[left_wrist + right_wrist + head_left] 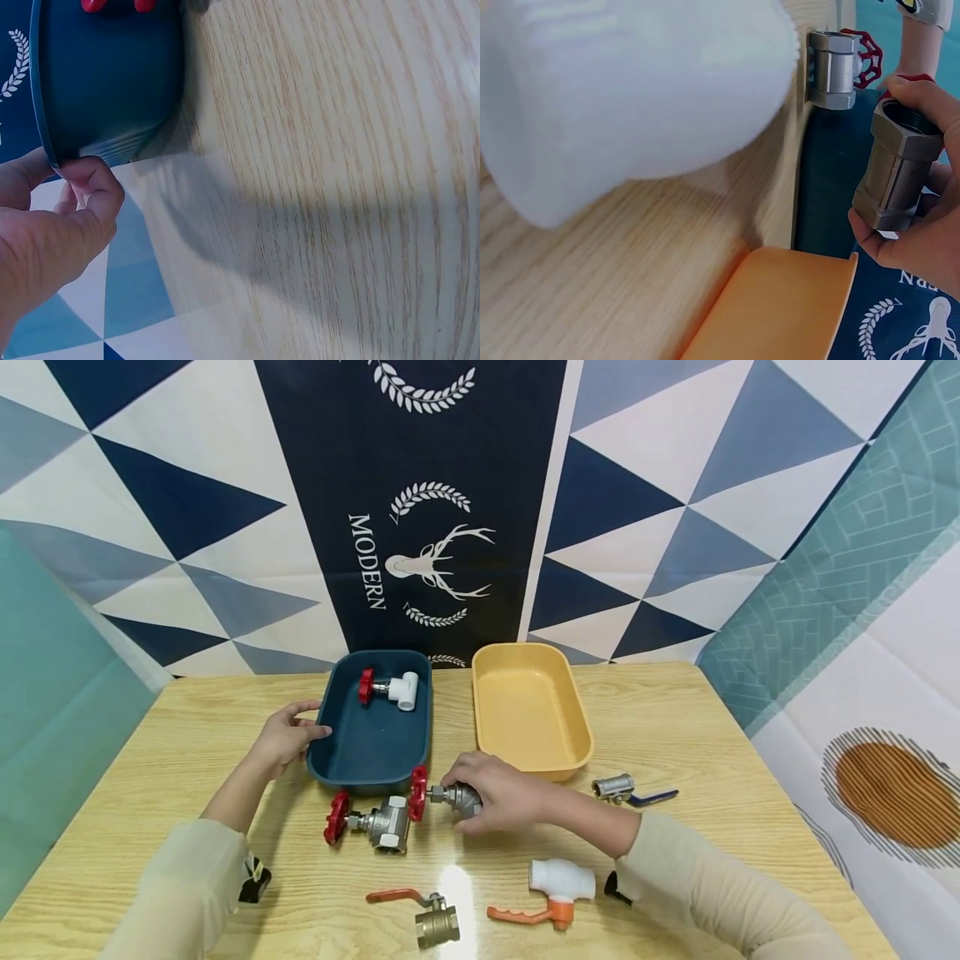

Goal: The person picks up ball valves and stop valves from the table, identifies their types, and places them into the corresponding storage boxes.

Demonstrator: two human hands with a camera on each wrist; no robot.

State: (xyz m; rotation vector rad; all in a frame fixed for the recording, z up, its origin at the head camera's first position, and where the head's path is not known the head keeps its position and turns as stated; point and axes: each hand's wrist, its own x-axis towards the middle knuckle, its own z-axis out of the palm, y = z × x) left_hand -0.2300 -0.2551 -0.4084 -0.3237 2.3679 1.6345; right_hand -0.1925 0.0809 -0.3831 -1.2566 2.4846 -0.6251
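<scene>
My right hand (491, 793) grips a metal gate valve (463, 799) with a red handwheel, held near the front right corner of the dark blue tray (360, 752). Thumb and fingers press on the sides of its steel body (900, 169) in the right wrist view. My left hand (288, 739) pinches the left rim of that tray, as the left wrist view also shows. Inside the tray lies a white plastic valve (403, 690) with a red handle. A second metal gate valve (388, 824) with a red handwheel lies on the table just in front of the tray.
A yellow tray (581, 747) stands right of the blue one. On the wooden table (300, 902) lie a small blue-handled ball valve (615, 787), a brass ball valve (437, 925) with a red lever and a white ball valve (562, 880) with an orange handle. Patterned cloth hangs behind.
</scene>
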